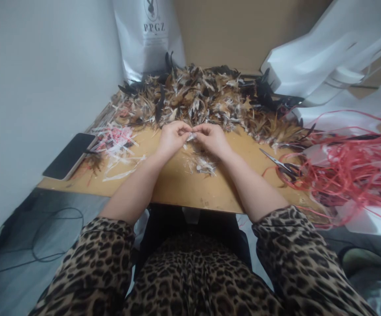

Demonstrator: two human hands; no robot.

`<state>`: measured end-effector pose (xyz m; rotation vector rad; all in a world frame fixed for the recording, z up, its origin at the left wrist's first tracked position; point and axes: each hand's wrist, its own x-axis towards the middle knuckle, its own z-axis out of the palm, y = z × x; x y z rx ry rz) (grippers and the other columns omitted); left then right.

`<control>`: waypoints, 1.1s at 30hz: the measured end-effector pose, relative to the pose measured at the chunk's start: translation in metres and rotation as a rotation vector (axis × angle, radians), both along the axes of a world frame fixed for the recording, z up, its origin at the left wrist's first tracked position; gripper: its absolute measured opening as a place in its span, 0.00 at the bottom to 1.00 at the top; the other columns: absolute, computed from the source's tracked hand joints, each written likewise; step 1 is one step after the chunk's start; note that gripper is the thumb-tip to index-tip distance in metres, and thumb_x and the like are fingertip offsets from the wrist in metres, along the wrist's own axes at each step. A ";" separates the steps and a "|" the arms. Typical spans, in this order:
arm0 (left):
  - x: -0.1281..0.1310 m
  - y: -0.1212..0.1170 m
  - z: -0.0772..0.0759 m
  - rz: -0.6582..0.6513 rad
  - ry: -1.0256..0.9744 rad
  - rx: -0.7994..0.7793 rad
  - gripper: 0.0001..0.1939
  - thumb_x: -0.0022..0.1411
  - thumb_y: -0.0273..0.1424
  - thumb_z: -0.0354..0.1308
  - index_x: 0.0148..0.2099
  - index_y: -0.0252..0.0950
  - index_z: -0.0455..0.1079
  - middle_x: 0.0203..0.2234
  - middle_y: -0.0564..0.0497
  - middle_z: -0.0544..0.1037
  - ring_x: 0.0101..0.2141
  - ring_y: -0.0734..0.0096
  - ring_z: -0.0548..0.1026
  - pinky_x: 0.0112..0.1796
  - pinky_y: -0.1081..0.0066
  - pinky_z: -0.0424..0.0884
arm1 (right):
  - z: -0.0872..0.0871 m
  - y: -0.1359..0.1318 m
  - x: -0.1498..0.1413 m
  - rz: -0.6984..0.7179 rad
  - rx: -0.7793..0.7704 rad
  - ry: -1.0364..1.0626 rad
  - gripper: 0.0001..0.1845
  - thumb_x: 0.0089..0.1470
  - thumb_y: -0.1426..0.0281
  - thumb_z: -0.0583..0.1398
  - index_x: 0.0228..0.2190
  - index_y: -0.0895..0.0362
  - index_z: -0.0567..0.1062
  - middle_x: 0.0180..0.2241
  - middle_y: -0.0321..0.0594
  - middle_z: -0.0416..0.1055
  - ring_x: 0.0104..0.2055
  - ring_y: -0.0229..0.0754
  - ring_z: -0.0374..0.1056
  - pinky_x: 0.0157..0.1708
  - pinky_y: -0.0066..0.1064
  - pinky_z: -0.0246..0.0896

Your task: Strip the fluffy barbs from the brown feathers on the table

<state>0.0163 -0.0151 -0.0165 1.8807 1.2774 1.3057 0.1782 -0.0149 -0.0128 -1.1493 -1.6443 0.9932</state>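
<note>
My left hand [174, 137] and my right hand [210, 138] meet over the middle of the wooden table [197, 193], both with fingers pinched and the tips nearly touching. Between the fingertips a small whitish tuft [191, 137] shows, which looks like the fluffy base of a feather. Right behind the hands lies a wide heap of brown and black feathers [206, 94]. A few loose pale feathers [205, 166] rest on the tabletop just in front of my right hand. The fingers cover most of what they grip.
A phone [69, 156] and a pile of pink and white strips [116, 139] are at the left. Scissors [281, 164] lie at the right beside a tangle of red ribbon [358, 171]. A silver bag [149, 41] stands behind, and a white machine [322, 48] is back right.
</note>
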 end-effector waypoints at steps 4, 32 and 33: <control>-0.001 0.001 -0.001 0.018 -0.017 0.000 0.03 0.49 0.28 0.61 0.30 0.34 0.74 0.28 0.50 0.76 0.29 0.73 0.72 0.32 0.73 0.68 | 0.003 -0.001 0.001 0.039 -0.044 0.022 0.11 0.43 0.67 0.64 0.30 0.59 0.79 0.24 0.37 0.74 0.25 0.36 0.66 0.29 0.28 0.61; 0.003 -0.007 0.007 0.010 -0.048 0.025 0.02 0.52 0.27 0.62 0.30 0.35 0.72 0.28 0.53 0.75 0.29 0.75 0.69 0.36 0.73 0.66 | 0.004 0.004 0.004 0.003 -0.035 0.056 0.05 0.46 0.68 0.61 0.27 0.58 0.73 0.20 0.34 0.70 0.23 0.34 0.65 0.25 0.27 0.59; 0.003 -0.007 0.007 0.010 -0.048 0.027 0.01 0.52 0.27 0.62 0.30 0.35 0.73 0.28 0.53 0.75 0.29 0.75 0.69 0.36 0.73 0.66 | 0.004 0.004 0.003 -0.011 -0.033 0.076 0.05 0.46 0.68 0.61 0.27 0.57 0.72 0.21 0.34 0.70 0.23 0.35 0.65 0.25 0.27 0.59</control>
